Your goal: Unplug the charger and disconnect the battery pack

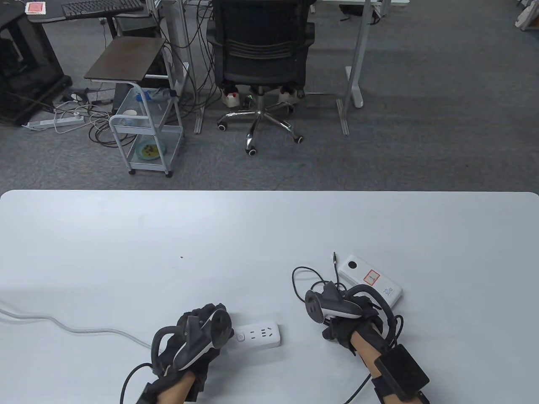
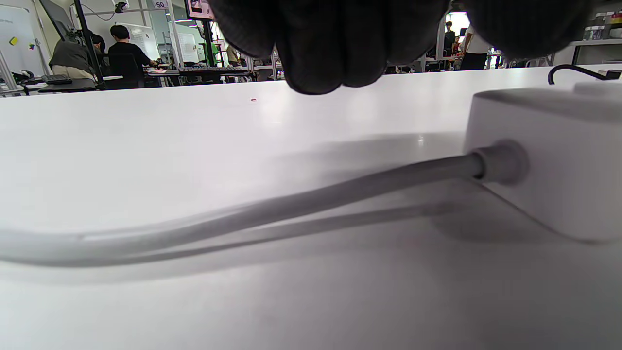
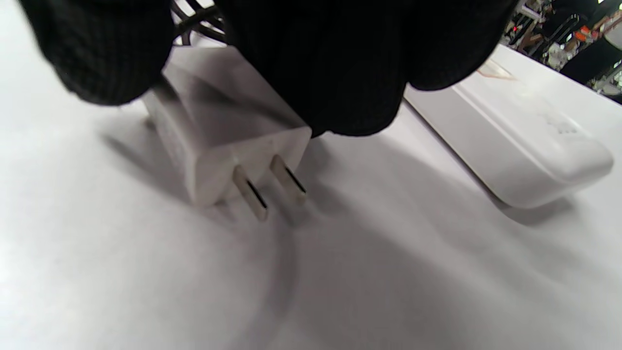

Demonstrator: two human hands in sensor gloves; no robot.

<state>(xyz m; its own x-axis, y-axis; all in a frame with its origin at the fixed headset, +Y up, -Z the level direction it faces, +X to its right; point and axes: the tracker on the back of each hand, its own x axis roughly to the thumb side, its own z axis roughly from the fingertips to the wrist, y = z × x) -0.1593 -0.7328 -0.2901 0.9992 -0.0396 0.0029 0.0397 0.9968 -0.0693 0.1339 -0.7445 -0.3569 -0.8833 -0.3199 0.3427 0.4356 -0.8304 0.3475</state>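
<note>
My right hand [image 1: 337, 309] grips the white charger [image 3: 228, 141], unplugged, with its two prongs bare and its lower edge at the table. The hand hides the charger in the table view. The white battery pack [image 1: 370, 280] lies just beyond the right hand and also shows in the right wrist view [image 3: 525, 141]. A black cable [image 1: 301, 273] loops beside it, and its free end [image 1: 334, 256] points away from the pack. The white power strip [image 1: 257, 334] has empty sockets. My left hand [image 1: 198, 336] sits at its left end, its fingers [image 2: 330, 43] curled above the table.
The strip's grey cord [image 1: 84, 330] runs left across the table and off its edge; it also shows in the left wrist view [image 2: 243, 218]. Beyond the table's far edge are an office chair [image 1: 261, 50] and a small cart [image 1: 145, 134].
</note>
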